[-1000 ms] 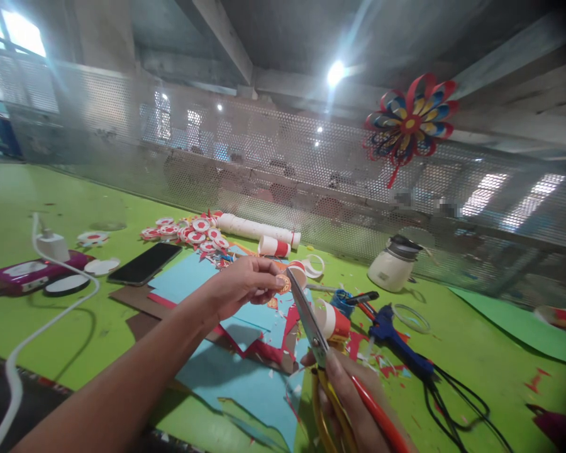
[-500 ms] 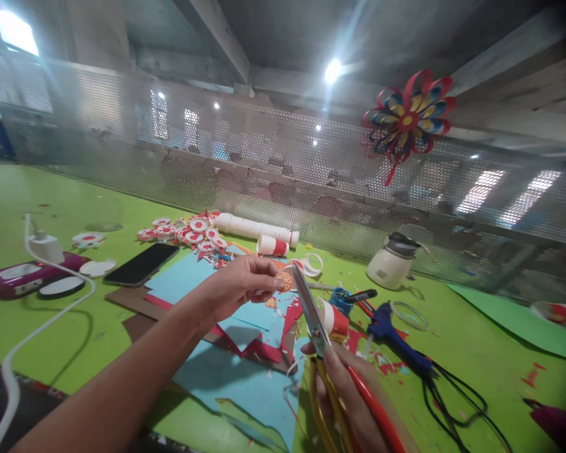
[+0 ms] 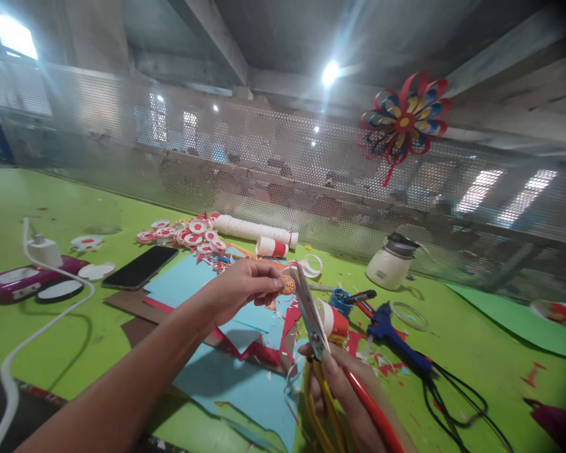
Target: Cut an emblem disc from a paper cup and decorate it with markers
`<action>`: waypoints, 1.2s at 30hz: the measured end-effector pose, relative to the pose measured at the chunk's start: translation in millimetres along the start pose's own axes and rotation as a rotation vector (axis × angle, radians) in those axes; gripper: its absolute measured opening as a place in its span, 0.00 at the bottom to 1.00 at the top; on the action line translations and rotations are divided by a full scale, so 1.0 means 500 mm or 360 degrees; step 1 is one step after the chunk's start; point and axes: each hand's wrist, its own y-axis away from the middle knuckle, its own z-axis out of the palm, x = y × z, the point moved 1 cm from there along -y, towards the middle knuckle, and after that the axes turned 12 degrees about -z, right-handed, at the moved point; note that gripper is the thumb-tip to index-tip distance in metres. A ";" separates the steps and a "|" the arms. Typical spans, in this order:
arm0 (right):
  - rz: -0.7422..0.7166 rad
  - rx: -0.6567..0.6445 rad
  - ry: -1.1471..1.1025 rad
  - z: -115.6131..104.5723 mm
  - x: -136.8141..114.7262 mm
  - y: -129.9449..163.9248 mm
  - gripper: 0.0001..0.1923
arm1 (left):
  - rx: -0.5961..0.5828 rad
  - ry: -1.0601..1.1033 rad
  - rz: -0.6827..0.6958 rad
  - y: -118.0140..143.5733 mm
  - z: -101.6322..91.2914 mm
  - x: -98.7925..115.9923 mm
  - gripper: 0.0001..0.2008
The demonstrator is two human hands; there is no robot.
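Fingers (image 3: 272, 284) of my left hand (image 3: 238, 290) pinch the orange disc (image 3: 288, 285); my right hand (image 3: 353, 402) grips scissors (image 3: 311, 314) closing on its edge, trimming apparently unfinished, many finished discs (image 3: 188, 234) lie on the table (image 3: 453, 352).

The left hand (image 3: 238, 290) is reaching far from the near left on an outstretched bare arm, fingertips pinching together — the right hand (image 3: 346, 396) is sitting near, fingers curling closed, pointing far-left.

A black phone (image 3: 139, 267) lies left of blue paper sheets (image 3: 188, 284); a blue glue gun (image 3: 390, 336) rests near a white jar (image 3: 391, 263).
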 end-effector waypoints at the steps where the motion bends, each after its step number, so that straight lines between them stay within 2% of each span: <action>1: -0.0013 -0.0004 0.0004 0.000 0.000 0.000 0.35 | 0.0008 -0.0009 0.0004 0.001 0.000 0.001 0.09; 7: -0.0007 -0.0016 -0.0047 0.002 -0.001 0.001 0.34 | 0.0036 -0.0086 -0.0026 0.001 0.002 0.002 0.11; 19: 0.0009 0.0019 -0.0096 -0.002 0.017 -0.002 0.30 | -0.0033 0.0050 -0.0031 -0.010 -0.003 -0.011 0.08; 27: 0.0102 0.0025 -0.0159 0.006 0.007 -0.015 0.27 | -0.0053 0.0148 -0.0085 -0.017 -0.013 -0.012 0.07; 29: 0.0113 0.0026 -0.0013 0.005 0.002 -0.021 0.28 | -0.0027 0.0163 -0.0091 -0.023 -0.022 -0.014 0.04; 31: -0.0057 -0.0060 0.0418 0.002 -0.006 -0.032 0.28 | 0.0007 0.0187 -0.0106 -0.033 -0.035 -0.019 0.05; 36: -0.0165 -0.0119 0.0883 -0.013 -0.017 -0.060 0.26 | 0.0113 0.0269 -0.0168 -0.058 -0.065 -0.036 0.02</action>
